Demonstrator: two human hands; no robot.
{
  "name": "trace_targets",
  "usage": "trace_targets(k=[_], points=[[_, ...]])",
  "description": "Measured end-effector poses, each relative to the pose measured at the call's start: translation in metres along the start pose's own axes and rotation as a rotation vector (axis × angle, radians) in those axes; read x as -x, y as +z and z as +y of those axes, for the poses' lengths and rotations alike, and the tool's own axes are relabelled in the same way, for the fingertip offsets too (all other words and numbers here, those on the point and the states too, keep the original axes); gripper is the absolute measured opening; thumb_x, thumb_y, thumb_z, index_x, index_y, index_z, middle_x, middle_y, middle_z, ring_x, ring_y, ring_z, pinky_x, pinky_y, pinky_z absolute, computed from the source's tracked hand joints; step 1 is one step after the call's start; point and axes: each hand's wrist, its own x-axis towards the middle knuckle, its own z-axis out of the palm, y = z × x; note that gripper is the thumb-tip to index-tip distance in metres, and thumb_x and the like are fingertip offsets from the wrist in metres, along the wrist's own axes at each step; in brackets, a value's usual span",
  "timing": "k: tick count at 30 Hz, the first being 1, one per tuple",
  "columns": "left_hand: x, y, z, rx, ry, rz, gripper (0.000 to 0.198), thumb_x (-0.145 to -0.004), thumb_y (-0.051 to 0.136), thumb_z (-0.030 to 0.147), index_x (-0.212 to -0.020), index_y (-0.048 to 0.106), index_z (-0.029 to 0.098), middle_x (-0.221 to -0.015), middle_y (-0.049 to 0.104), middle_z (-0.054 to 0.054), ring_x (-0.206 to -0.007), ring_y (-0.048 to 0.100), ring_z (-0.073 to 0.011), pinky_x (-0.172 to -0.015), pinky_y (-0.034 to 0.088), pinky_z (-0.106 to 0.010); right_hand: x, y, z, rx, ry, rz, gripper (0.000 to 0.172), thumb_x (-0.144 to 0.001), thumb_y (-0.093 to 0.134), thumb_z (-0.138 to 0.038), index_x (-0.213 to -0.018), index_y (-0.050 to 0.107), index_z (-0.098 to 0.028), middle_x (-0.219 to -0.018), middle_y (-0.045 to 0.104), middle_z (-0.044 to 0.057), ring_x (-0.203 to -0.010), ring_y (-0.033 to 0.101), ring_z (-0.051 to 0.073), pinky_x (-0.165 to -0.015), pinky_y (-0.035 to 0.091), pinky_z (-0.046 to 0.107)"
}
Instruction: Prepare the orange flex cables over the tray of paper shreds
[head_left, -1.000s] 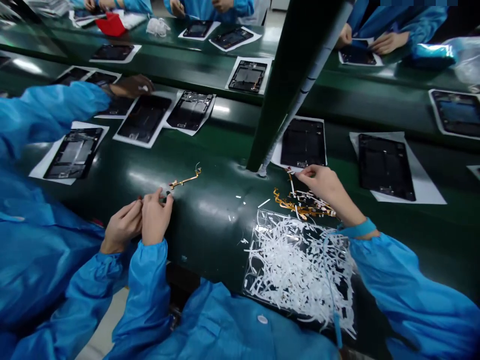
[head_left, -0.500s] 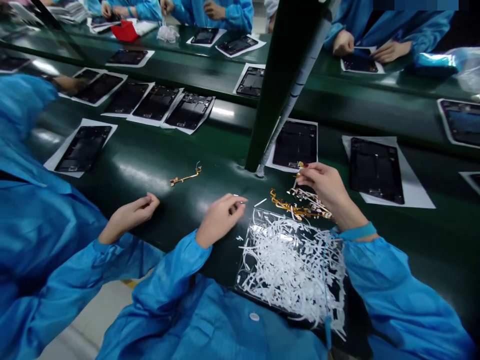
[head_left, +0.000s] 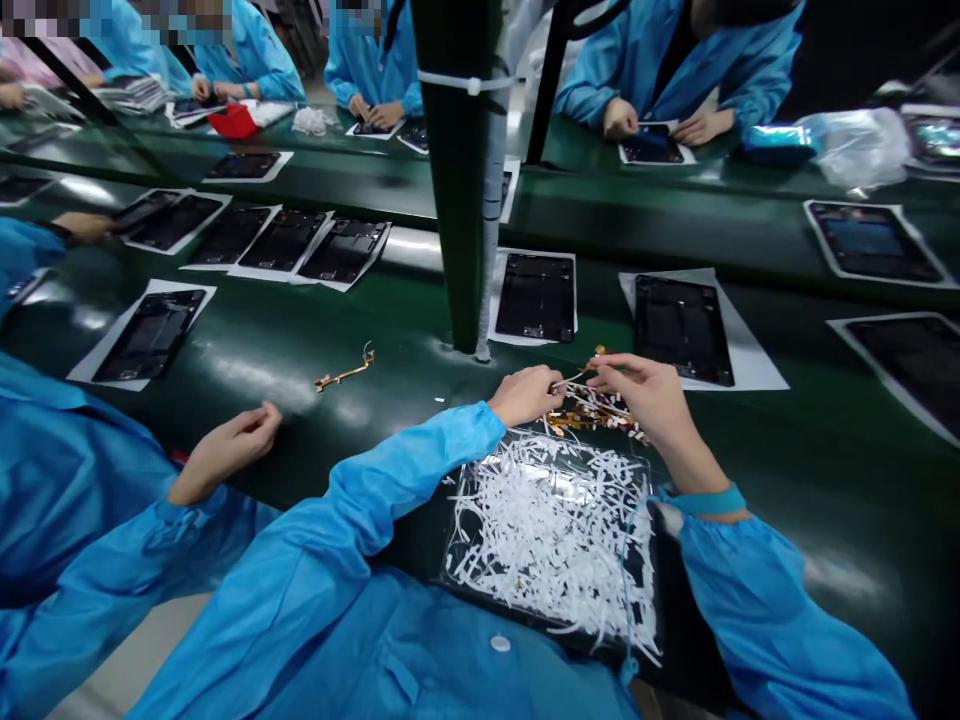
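Note:
My right hand [head_left: 637,400] pinches a gold-brown flex cable [head_left: 601,351], whose end shows above the fingertips. Close by on its left, my left hand [head_left: 529,395] has its fingers closed at a thin white strip [head_left: 571,379] that runs between the two hands. The fingers partly hide both pieces. Beneath the hands lies a loose heap of gold and white flex cables [head_left: 574,420]. Just in front of me is a clear plastic tray [head_left: 448,570] full of narrow white strips [head_left: 555,530].
A dark green post [head_left: 461,200] rises beyond my hands. Black tablet panels [head_left: 536,297] on white sheets line the green bench. A single flex cable [head_left: 345,372] lies left, near a co-worker's hand [head_left: 229,450]. Other people sit across the bench.
My left hand has moved right, up to my right hand, and its fingers now close at the white strip. The whole view has shifted and tilted up a little.

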Motion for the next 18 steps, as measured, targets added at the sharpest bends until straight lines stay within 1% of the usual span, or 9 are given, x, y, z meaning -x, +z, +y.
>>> trace_targets(k=[3, 5, 7, 10, 11, 12, 15, 16, 18], points=[[0.004, 0.002, -0.011, 0.063, 0.023, 0.0, 0.021, -0.09, 0.055, 0.015, -0.107, 0.067, 0.018, -0.093, 0.07, -0.006, -0.087, 0.067, -0.0202, -0.082, 0.051, -0.034, 0.008, -0.012, 0.005, 0.005, -0.045, 0.099, 0.03, -0.081, 0.075, -0.048, -0.094, 0.076, -0.021, -0.099, 0.076, 0.007, -0.077, 0.073, 0.02, -0.072, 0.062, 0.038], [0.006, 0.001, -0.016, 0.122, 0.036, -0.018, 0.025, -0.093, 0.056, 0.019, -0.117, 0.063, 0.018, -0.091, 0.07, -0.004, -0.081, 0.066, -0.0152, -0.079, 0.052, -0.029, 0.012, -0.016, 0.007, 0.009, -0.061, 0.136, 0.029, -0.083, 0.073, -0.048, -0.099, 0.076, -0.023, -0.1, 0.076, 0.006, -0.078, 0.073, 0.02, -0.072, 0.062, 0.038], [0.006, 0.0, -0.016, 0.168, 0.034, -0.015, 0.037, -0.091, 0.064, 0.026, -0.127, 0.058, 0.018, -0.105, 0.069, -0.007, -0.084, 0.067, -0.014, -0.078, 0.053, -0.028, 0.014, -0.017, 0.008, 0.016, -0.05, 0.12, 0.031, -0.083, 0.074, -0.048, -0.102, 0.076, -0.024, -0.09, 0.077, 0.006, -0.077, 0.073, 0.021, -0.069, 0.061, 0.037], [0.002, 0.0, -0.011, 0.234, 0.055, 0.018, 0.079, -0.08, 0.079, 0.036, -0.147, 0.041, 0.021, -0.136, 0.055, -0.015, -0.096, 0.066, -0.0172, -0.08, 0.055, -0.029, 0.015, -0.015, 0.011, 0.013, -0.024, 0.067, 0.034, -0.082, 0.074, -0.047, -0.105, 0.077, -0.022, -0.083, 0.076, 0.006, -0.073, 0.072, 0.021, -0.064, 0.06, 0.036], [-0.001, 0.001, -0.01, 0.24, 0.069, 0.011, 0.082, -0.078, 0.08, 0.038, -0.149, 0.04, 0.023, -0.138, 0.053, -0.016, -0.097, 0.065, -0.0178, -0.081, 0.055, -0.03, 0.015, -0.013, 0.011, 0.009, -0.02, 0.058, 0.034, -0.082, 0.074, -0.047, -0.105, 0.077, -0.021, -0.082, 0.076, 0.006, -0.07, 0.071, 0.021, -0.063, 0.06, 0.036], [-0.004, 0.002, -0.01, 0.236, 0.081, -0.007, 0.075, -0.08, 0.079, 0.037, -0.146, 0.046, 0.022, -0.135, 0.056, -0.014, -0.095, 0.065, -0.0179, -0.082, 0.055, -0.031, 0.015, -0.013, 0.012, 0.004, -0.02, 0.06, 0.034, -0.082, 0.074, -0.046, -0.105, 0.077, -0.021, -0.08, 0.076, 0.005, -0.067, 0.07, 0.02, -0.062, 0.059, 0.036], [-0.008, 0.004, -0.013, 0.179, 0.076, -0.066, 0.028, -0.091, 0.064, 0.027, -0.117, 0.069, 0.018, -0.105, 0.067, -0.007, -0.085, 0.066, -0.0165, -0.085, 0.054, -0.033, 0.019, -0.013, 0.008, -0.029, -0.046, 0.133, 0.03, -0.084, 0.072, -0.044, -0.105, 0.077, -0.023, -0.077, 0.074, 0.005, -0.063, 0.067, 0.019, -0.061, 0.057, 0.037], [-0.007, 0.003, -0.014, 0.167, 0.068, -0.073, 0.023, -0.093, 0.06, 0.023, -0.112, 0.071, 0.017, -0.101, 0.067, -0.006, -0.084, 0.065, -0.0164, -0.086, 0.053, -0.034, 0.022, -0.013, 0.006, -0.044, -0.059, 0.169, 0.028, -0.085, 0.071, -0.043, -0.105, 0.077, -0.025, -0.079, 0.074, 0.005, -0.064, 0.066, 0.019, -0.061, 0.057, 0.037], [-0.001, 0.0, -0.014, 0.137, 0.044, -0.038, 0.035, -0.089, 0.064, 0.023, -0.124, 0.066, 0.02, -0.115, 0.063, -0.009, -0.088, 0.065, -0.0171, -0.089, 0.053, -0.035, 0.03, -0.016, -0.002, -0.076, -0.081, 0.228, 0.024, -0.086, 0.07, -0.041, -0.105, 0.076, -0.028, -0.087, 0.075, 0.005, -0.068, 0.067, 0.019, -0.059, 0.056, 0.035]])
